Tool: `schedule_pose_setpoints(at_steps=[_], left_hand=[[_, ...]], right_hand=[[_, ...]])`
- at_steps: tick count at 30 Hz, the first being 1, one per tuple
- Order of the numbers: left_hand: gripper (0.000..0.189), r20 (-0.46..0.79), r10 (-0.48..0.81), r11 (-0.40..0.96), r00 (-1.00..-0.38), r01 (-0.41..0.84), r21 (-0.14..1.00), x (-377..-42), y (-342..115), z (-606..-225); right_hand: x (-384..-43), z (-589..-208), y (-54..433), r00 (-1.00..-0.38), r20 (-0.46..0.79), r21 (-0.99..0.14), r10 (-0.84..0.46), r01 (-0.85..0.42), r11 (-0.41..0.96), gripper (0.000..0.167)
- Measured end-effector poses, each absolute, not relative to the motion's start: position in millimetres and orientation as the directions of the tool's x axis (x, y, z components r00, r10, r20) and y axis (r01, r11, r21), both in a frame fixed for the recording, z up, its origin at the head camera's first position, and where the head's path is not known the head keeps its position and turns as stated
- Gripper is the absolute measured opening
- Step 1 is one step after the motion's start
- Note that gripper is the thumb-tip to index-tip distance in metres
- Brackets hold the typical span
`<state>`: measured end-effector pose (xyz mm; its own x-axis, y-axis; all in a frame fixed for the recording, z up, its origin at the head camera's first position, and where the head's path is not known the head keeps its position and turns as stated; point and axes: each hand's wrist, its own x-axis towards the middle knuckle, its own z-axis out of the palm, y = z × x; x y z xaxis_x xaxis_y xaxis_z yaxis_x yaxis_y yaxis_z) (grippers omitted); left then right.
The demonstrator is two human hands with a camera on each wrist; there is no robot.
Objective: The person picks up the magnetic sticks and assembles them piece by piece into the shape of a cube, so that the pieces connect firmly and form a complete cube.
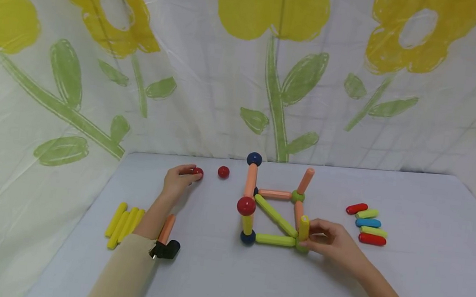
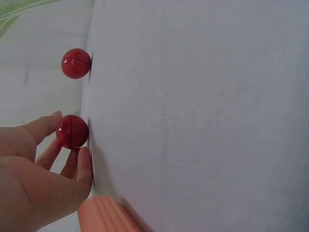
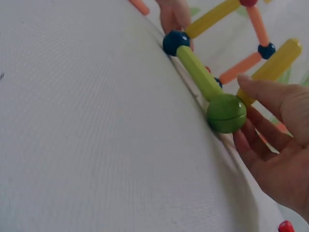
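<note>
At the far left of the table, my left hand (image 1: 177,181) has its thumb and fingers around a red ball (image 2: 72,131). A second red ball (image 1: 223,172) sits just beyond it. My right hand (image 1: 328,239) pinches an upright yellow rod (image 1: 304,227) at the near right corner of a frame of rods and balls. That rod's foot meets a green ball (image 3: 226,113). From there a lime rod (image 1: 275,240) runs to a dark blue ball (image 1: 247,237), and a lime diagonal (image 1: 275,215) crosses the base. Another red ball (image 1: 246,206) tops the near left upright.
Several yellow rods (image 1: 115,220) lie by the left forearm, beside an orange rod (image 1: 167,229). Short red, lime and blue rods (image 1: 368,223) are lined up at the right. Behind the white table (image 1: 214,283) hangs a flowered curtain (image 1: 209,91).
</note>
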<state>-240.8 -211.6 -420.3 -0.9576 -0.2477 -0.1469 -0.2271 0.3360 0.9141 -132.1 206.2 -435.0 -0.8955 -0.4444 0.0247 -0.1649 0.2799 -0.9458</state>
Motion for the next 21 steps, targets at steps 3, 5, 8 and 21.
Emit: schedule_pose_setpoints(at_steps=[3, 5, 8, 21], left_hand=[[0.044, -0.119, -0.259, 0.380, -0.959, -0.214, 0.900, -241.1, -212.0, -422.2], [0.042, -0.091, -0.265, 0.410, -0.960, -0.197, 0.890, -241.4, -212.9, -424.0], [0.040, -0.060, -0.268, 0.449, -0.962, -0.179, 0.875, -242.4, -214.5, -426.9], [0.040, -0.015, -0.238, 0.502, -0.971, -0.136, 0.854, -235.4, -212.2, -427.0]], right_hand=[[-132.9, -438.6, 207.1, -0.891, 0.014, -0.954, -0.454, -0.148, 0.261, 0.033], [-133.1, -439.7, 207.2, -0.892, -0.004, -0.960, -0.452, -0.123, 0.252, 0.036], [-133.2, -440.8, 207.2, -0.899, -0.039, -0.964, -0.436, -0.080, 0.252, 0.042], [-134.3, -447.6, 209.2, -0.907, -0.030, -0.965, -0.420, -0.084, 0.249, 0.038]])
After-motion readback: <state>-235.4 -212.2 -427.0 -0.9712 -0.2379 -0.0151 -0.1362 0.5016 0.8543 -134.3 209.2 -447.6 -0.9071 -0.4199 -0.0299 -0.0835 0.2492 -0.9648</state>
